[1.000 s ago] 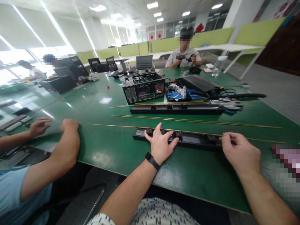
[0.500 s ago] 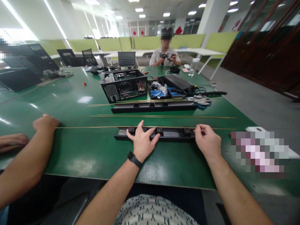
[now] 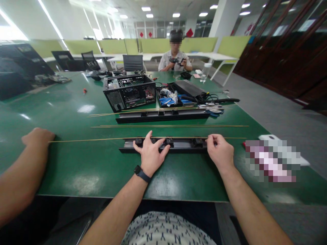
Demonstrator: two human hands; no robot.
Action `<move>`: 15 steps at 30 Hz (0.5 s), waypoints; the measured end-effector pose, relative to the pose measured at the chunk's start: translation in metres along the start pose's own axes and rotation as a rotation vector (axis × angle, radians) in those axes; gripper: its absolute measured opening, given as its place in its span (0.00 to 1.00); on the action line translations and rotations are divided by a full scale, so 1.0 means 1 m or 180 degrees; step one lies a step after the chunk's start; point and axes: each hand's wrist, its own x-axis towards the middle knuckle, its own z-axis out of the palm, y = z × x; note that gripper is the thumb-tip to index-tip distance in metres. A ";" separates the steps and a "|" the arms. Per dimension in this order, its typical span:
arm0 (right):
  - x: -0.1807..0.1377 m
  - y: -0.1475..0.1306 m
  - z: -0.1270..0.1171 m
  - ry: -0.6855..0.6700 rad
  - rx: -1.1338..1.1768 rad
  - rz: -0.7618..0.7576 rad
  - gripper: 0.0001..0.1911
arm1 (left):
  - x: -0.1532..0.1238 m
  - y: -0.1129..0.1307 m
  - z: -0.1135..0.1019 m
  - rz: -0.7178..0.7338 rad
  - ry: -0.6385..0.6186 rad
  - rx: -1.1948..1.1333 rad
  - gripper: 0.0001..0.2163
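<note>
A thin brass-coloured rod [image 3: 87, 140] runs along the far edge of a black rail [image 3: 163, 150] with several small black blocks on it. My left hand [image 3: 152, 151] lies over the rail with its fingers spread, touching the rail and blocks around the middle. At the rail's right end, my right hand [image 3: 221, 148] is closed in a pinch on the rod, whose tip sticks out beyond it to the right. A co-worker's hand [image 3: 39, 136] grips the rod's left end; those fingers are mostly hidden.
Two more rods [image 3: 168, 126] lie behind the rail, then a second black rail [image 3: 163, 117] with rods on it. Farther back are an open computer case [image 3: 130, 93], a tray of gloves [image 3: 170, 98] and cables. A person [image 3: 175, 58] sits opposite. A blurred packet [image 3: 270, 161] lies right.
The view has turned slightly right, so everything sits further left. The co-worker's hand has shifted left a little, and that person's other hand has left the view. My hands keep their places.
</note>
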 end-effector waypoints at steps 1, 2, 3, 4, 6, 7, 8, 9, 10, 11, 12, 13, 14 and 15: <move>0.000 0.000 0.000 -0.0038 -0.0016 -0.0042 0.17 | 0.000 0.000 0.000 -0.0001 0.0002 0.0002 0.13; -0.001 -0.001 0.000 -0.0071 -0.0012 -0.0091 0.17 | 0.000 0.000 0.000 -0.0005 0.0006 0.0000 0.13; -0.001 -0.001 -0.001 -0.0088 0.0003 -0.0138 0.17 | 0.000 0.000 0.000 -0.0005 0.0006 -0.0005 0.13; -0.001 -0.002 -0.001 -0.0094 0.0025 -0.0173 0.17 | 0.000 0.000 0.000 -0.0003 0.0005 -0.0013 0.13; -0.002 -0.002 -0.001 -0.0076 0.0069 -0.0182 0.18 | 0.000 0.000 0.000 0.0010 -0.0006 -0.0023 0.13; -0.002 -0.002 -0.001 -0.0059 0.0083 -0.0153 0.18 | 0.000 0.000 0.000 0.0017 -0.0013 -0.0024 0.13; -0.001 -0.002 -0.001 -0.0043 0.0091 -0.0113 0.18 | 0.000 0.000 0.000 0.0021 -0.0022 -0.0023 0.13; -0.001 -0.002 -0.001 -0.0035 0.0088 -0.0068 0.18 | 0.000 0.000 0.000 0.0020 -0.0030 -0.0019 0.14; -0.001 -0.002 -0.001 -0.0032 0.0076 -0.0030 0.19 | 0.000 0.000 0.000 0.0013 -0.0033 -0.0014 0.14; 0.000 -0.001 -0.001 -0.0039 0.0054 -0.0013 0.19 | 0.000 0.000 0.000 0.0005 -0.0037 -0.0009 0.14; 0.000 -0.001 -0.001 -0.0057 0.0029 -0.0019 0.19 | 0.000 0.000 -0.001 -0.0002 -0.0040 -0.0006 0.14; 0.000 -0.002 -0.001 -0.0082 0.0008 -0.0046 0.19 | 0.000 0.000 -0.001 -0.0007 -0.0044 -0.0008 0.14; 0.000 -0.002 -0.001 -0.0108 -0.0007 -0.0083 0.18 | 0.001 0.000 -0.001 -0.0009 -0.0046 -0.0012 0.14; 0.000 -0.002 -0.002 -0.0124 -0.0016 -0.0119 0.18 | 0.001 0.000 -0.001 -0.0007 -0.0047 -0.0018 0.14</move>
